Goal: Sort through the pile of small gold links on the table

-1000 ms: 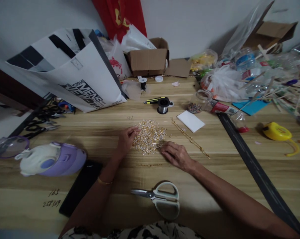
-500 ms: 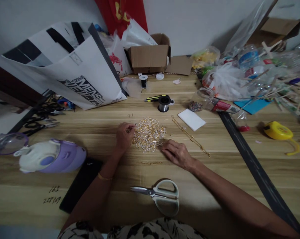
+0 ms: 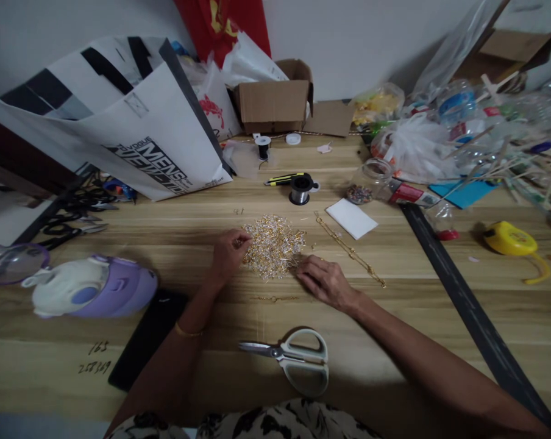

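A pile of small gold and clear beads (image 3: 273, 247) lies on the wooden table between my hands. At its left edge is my left hand (image 3: 228, 253), thumb and forefinger pinched together; whatever is between them is too small to make out. My right hand (image 3: 325, 280) rests at the pile's lower right edge with curled fingers, and thin wire-like pieces (image 3: 294, 261) show by its fingertips. A gold chain (image 3: 351, 249) stretches diagonally beyond the right hand. Nearer to me lie a short gold chain (image 3: 274, 299) and scissors with pale handles (image 3: 303, 360).
Behind the pile are a wire spool (image 3: 300, 189), a yellow-black utility knife (image 3: 282, 179), a white folded paper (image 3: 351, 218) and a jar of beads (image 3: 369, 180). A purple bottle (image 3: 97, 286) and black phone (image 3: 147, 338) lie left; a yellow tape measure (image 3: 508, 238) sits right.
My left hand has shifted slightly at the pile's left edge, its fingertips a little further right. My right hand stays in place. The view has moved very slightly.
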Demonstrator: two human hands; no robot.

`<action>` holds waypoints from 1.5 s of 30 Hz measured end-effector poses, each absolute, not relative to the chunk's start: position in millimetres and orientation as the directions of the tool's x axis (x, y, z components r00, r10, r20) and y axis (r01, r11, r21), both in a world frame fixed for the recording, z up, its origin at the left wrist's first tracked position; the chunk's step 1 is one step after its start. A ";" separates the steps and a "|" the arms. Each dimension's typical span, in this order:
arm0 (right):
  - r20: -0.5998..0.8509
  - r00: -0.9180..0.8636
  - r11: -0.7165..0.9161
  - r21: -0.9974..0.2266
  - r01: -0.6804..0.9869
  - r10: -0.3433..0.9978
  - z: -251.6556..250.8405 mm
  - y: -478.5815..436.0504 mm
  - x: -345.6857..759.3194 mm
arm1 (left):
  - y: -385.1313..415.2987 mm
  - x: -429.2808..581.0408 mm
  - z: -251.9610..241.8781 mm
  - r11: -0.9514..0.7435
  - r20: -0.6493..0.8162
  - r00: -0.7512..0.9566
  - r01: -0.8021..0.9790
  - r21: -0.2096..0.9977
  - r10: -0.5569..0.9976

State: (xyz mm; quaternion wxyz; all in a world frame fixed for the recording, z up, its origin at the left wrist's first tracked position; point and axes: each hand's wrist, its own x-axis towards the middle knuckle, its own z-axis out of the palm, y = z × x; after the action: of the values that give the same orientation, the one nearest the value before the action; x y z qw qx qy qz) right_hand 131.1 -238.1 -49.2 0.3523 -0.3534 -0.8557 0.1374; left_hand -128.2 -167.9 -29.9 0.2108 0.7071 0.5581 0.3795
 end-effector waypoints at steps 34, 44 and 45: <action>0.486 -0.480 0.683 -0.496 0.536 0.730 -47.4 -237.6 131.3 | -192.9 -106.6 -26.5 -0.618 0.310 0.534 0.672 0.409 0.786; 0.487 -0.497 0.696 -0.490 0.525 0.718 -48.0 -237.3 131.4 | -194.0 -94.6 -29.4 -0.636 0.279 0.573 0.661 0.399 0.771; 0.485 -0.497 0.694 -0.489 0.528 0.719 -47.9 -237.4 131.4 | -194.1 -94.2 -29.4 -0.639 0.282 0.575 0.656 0.401 0.768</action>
State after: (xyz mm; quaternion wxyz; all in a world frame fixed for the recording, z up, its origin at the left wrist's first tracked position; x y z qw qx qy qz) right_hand 131.4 -237.4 -47.9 0.3433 -0.3653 -0.8540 0.1392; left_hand -94.2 -194.1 -29.4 0.1271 0.8783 0.4054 0.2194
